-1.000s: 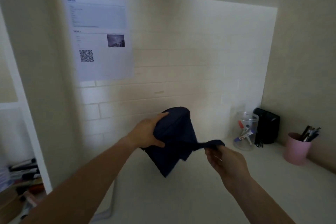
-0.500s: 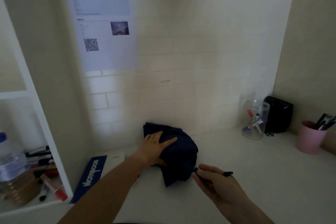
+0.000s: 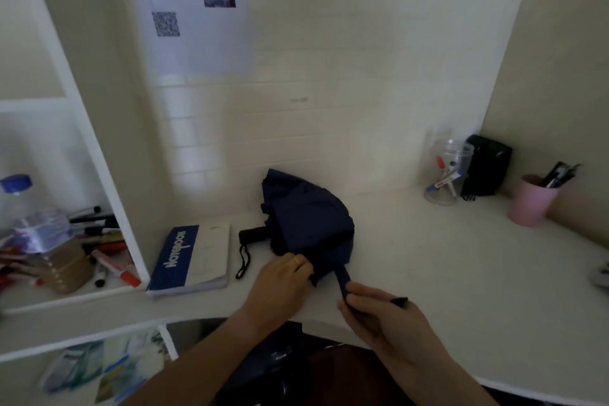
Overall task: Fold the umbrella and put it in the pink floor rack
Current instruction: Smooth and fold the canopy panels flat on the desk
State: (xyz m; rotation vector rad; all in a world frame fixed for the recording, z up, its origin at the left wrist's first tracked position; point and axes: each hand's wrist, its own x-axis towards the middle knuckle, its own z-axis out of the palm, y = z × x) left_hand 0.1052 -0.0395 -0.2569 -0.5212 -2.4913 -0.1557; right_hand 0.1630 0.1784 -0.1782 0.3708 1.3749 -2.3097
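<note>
Pale cream laminate covers the desk (image 3: 445,267), which runs into a corner under a tiled wall with a printed sheet (image 3: 194,10) stuck on it. On the desk lies the navy umbrella (image 3: 306,217), collapsed but with its cloth loose and bunched, its black handle (image 3: 252,235) pointing left and a wrist cord trailing from it. Just left of the handle rests a blue and white notebook (image 3: 191,257). A pink cup (image 3: 532,203) of pens and a clear jar (image 3: 445,175) stand well apart at the back right. The left hand (image 3: 280,280), a ring on one finger, presses the near edge of the cloth, fingers curled onto it. The right hand (image 3: 379,313) pinches the umbrella's closing strap (image 3: 342,277), pulled out toward the person.
</note>
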